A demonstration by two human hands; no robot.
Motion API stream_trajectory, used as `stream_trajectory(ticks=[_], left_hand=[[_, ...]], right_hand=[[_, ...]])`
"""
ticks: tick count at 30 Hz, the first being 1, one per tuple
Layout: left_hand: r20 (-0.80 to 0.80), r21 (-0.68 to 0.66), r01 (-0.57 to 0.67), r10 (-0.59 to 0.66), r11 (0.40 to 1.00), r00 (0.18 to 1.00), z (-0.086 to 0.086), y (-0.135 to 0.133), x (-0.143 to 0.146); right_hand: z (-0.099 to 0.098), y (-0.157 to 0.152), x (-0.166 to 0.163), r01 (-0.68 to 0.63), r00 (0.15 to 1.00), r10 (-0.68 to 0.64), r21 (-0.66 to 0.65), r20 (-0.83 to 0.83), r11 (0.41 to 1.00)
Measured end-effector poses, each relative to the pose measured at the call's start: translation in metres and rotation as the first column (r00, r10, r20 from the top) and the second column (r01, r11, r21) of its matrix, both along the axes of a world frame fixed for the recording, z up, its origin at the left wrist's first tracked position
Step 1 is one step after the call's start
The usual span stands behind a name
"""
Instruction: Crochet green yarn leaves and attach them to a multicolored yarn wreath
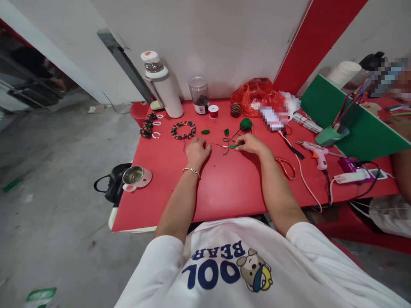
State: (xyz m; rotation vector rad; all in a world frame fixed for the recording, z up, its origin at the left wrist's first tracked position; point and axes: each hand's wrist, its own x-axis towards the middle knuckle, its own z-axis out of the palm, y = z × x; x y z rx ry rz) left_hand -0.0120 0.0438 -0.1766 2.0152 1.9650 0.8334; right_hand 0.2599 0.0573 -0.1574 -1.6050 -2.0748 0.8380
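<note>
My right hand (252, 144) pinches the green end of a slim crochet hook (232, 147), its metal shaft pointing left low over the table. Dark green yarn (228, 139) trails across the red table beside the hook, coming from a green yarn ball (245, 124). A thin red thread lies near the hook's tip. My left hand (197, 150) rests on the table with thumb and fingers apart, holding nothing that I can see. Just beyond it are a braided multicolour ring (183, 130) and a small green leaf-shaped piece (205, 131); a second green piece (226, 132) lies farther right.
Along the back stand a thermos (166, 92), a clear jar (199, 96), a red thread spool (213, 111) and a red plastic bag (253, 96). Scissors (286, 168), a pink glue gun (316, 153) and cables lie right. A mug (137, 177) sits near the left edge.
</note>
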Motion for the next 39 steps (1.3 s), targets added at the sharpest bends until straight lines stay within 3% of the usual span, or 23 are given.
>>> stream_trajectory(ticks=[6,9,12,15,20,27,32,36,39], left_hand=[[0.195,0.059,0.116,-0.126,0.991,0.973,0.002,0.003,0.005],[0.205,0.124,0.046,-0.071,0.991,0.976,0.007,-0.005,0.0],[0.091,0.1,-0.138,0.129,0.985,0.987,0.008,-0.023,-0.012],[0.024,0.018,-0.15,0.149,0.989,0.989,0.005,-0.046,-0.024],[-0.016,0.032,-0.097,0.097,0.995,0.995,-0.002,-0.063,-0.026],[0.09,0.047,0.066,-0.071,0.997,0.993,-0.008,-0.041,-0.006],[0.144,0.047,0.201,-0.206,0.978,0.968,-0.009,-0.006,0.02],[0.152,0.05,0.205,-0.211,0.977,0.966,-0.011,0.021,0.037],[0.133,0.166,0.201,-0.224,0.965,0.965,-0.011,0.022,0.04]], right_hand=[[0.001,0.0,-0.011,0.234,0.954,-0.268,0.23,0.131,0.945],[0.004,-0.002,-0.015,0.275,0.938,-0.322,0.288,0.128,0.917],[0.006,-0.003,-0.022,0.201,0.979,-0.206,0.219,0.001,0.955],[0.008,-0.005,-0.034,-0.019,0.994,0.027,0.076,-0.11,0.997],[0.016,-0.01,-0.051,-0.07,0.986,0.069,0.004,0.154,0.998],[0.026,-0.014,-0.049,-0.072,0.953,0.061,0.027,0.298,0.997],[0.028,-0.016,-0.047,-0.044,0.925,-0.003,0.115,0.381,0.992],[0.028,-0.019,-0.045,-0.027,0.909,-0.034,0.141,0.415,0.99],[0.029,-0.021,-0.042,0.002,0.872,-0.069,0.138,0.485,0.99]])
